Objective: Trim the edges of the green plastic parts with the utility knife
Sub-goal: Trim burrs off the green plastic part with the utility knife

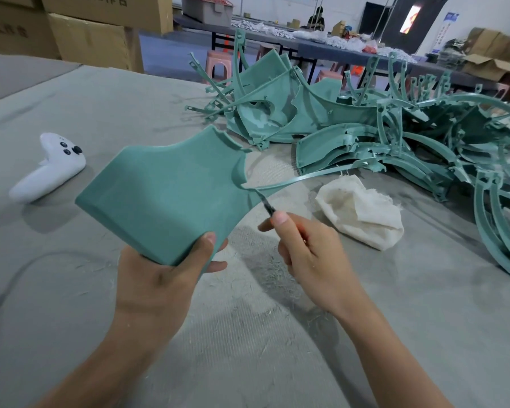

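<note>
Mid-frame, the left hand grips a curved green plastic panel; the right hand pinches a thin dark-bladed utility knife at its edge.

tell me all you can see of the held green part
The green part is a matte teal plastic panel, broad and gently curved, notched along its far edge. The left hand grips its near corner, holding it above the table. The knife tip meets its right edge, where a thin strip trails off.

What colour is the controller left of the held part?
The controller is white with black buttons, clearest in the head view.
</note>
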